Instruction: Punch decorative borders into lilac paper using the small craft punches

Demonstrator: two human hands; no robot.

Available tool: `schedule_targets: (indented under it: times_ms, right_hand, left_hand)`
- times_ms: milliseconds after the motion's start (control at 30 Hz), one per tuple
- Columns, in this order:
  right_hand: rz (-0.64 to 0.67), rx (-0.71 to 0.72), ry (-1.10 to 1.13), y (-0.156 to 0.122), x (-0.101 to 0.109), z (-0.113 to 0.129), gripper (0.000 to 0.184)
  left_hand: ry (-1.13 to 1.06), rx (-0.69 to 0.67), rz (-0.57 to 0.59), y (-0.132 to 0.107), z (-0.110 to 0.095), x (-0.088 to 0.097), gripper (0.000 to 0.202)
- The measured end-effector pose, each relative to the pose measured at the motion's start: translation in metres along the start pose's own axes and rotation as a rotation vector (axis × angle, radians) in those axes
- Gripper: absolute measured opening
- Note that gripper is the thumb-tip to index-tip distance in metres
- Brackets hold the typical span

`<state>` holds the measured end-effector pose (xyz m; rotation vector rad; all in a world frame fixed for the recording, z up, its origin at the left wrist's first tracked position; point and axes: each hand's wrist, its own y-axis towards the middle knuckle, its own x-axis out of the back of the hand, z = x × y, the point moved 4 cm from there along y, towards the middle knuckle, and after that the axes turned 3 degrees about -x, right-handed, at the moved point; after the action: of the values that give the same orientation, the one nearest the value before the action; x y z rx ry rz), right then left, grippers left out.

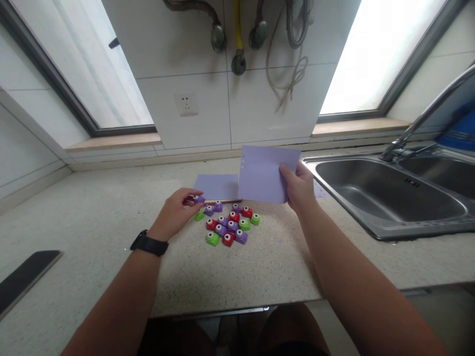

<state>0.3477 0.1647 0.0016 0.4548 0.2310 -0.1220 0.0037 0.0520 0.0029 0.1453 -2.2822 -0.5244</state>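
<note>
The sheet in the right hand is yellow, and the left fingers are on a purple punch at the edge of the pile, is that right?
Not quite. The sheet in the right hand is pale purple, not yellow, as the head view shows. The left fingers are indeed on a purple punch at the edge of the pile.

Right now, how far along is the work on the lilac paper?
Done: the lilac paper sheet in the right hand already shows small holes along its left edge. In hand: the left hand pinches a small purple plastic punch. Left: a second lilac sheet lies flat on the speckled counter, apparently unpunched.
</note>
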Motion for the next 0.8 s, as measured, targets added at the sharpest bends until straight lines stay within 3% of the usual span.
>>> schedule_targets:
  times_ms: [133,233,467,800]
  right_hand:
    - [-0.014,-0.006,0.016,0.001,0.002,0.000,0.030]
    - [-0.030,-0.018,0.048,0.001,0.003,0.000,0.029]
    - [-0.072,-0.026,0.090,0.003,0.005,0.005,0.030]
    - [-0.050,-0.021,0.052,0.003,0.004,0.006,0.031]
  left_hand:
    - [0.106,-0.192,0.262,0.022,-0.050,-0.033,0.022]
    - [0.232,-0.276,0.413,0.038,-0.064,-0.061,0.021]
    - [0.306,-0.287,0.425,0.053,-0.066,-0.093,0.020]
    - [0.112,-0.144,0.465,0.046,-0.069,-0.099,0.026]
